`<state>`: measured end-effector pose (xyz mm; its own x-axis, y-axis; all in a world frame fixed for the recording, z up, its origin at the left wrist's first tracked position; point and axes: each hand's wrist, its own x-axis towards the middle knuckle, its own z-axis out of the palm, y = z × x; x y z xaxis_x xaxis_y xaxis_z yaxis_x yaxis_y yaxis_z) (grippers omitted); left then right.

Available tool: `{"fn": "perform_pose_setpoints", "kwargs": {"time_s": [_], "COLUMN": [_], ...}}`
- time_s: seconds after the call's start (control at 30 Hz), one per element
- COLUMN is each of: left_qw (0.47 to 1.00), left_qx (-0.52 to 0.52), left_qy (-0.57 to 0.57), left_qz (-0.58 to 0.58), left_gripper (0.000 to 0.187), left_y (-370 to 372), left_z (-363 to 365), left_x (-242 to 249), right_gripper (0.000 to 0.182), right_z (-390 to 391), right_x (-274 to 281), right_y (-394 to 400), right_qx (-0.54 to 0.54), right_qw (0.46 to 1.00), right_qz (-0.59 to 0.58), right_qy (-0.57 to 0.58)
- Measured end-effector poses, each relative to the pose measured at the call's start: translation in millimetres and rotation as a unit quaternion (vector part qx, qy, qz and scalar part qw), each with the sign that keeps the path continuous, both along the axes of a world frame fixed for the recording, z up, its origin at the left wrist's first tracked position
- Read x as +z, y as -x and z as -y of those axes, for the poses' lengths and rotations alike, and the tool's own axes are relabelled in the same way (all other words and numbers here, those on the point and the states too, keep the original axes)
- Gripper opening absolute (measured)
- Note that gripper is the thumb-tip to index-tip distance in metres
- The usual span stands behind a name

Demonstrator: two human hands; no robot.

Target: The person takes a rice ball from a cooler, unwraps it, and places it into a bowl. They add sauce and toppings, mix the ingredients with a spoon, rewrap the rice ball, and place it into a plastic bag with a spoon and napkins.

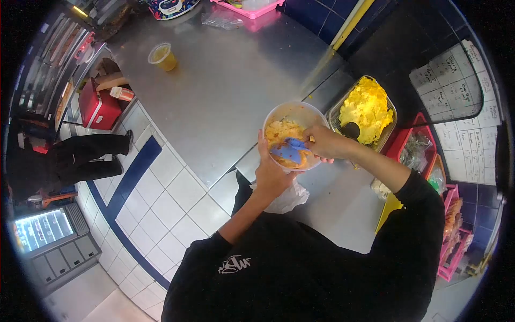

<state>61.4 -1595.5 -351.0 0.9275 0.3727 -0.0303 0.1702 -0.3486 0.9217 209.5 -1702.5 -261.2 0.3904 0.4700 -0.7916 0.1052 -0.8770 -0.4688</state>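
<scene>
A clear round bowl with an orange-yellow mash in it is tilted over the metal counter. My left hand grips the bowl's near left side, fingers wrapped round the wall. Inside the bowl a blue spatula presses into the mash, and my right hand is closed round its upper end. Just right of the bowl stands a clear tray of yellow mash, a dark round utensil lying in it. White crumpled paper shows below the bowl.
A cup of yellow liquid stands at the counter's back left. Red and pink baskets with bags line the right side, under handwritten sheets. A person in dark clothes stands at the left, near a red cooler.
</scene>
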Motion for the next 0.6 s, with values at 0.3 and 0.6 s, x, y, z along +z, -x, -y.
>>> {"fn": "perform_pose_setpoints", "kwargs": {"time_s": [0.3, 0.6], "left_qw": [0.984, 0.995], "left_qx": [-0.033, -0.041], "left_qy": [-0.169, -0.081], "left_qz": [0.052, 0.034], "left_gripper": [0.122, 0.123], "left_y": [4, 1], "left_z": [-6, -4], "left_x": [-12, -14], "right_gripper": [0.014, 0.02], "right_z": [22, 34], "right_x": [24, -21], "right_y": [-17, -23], "right_qx": [-0.092, 0.134], "right_qw": [0.994, 0.97], "right_qz": [-0.052, 0.185], "right_qy": [-0.022, -0.079]}}
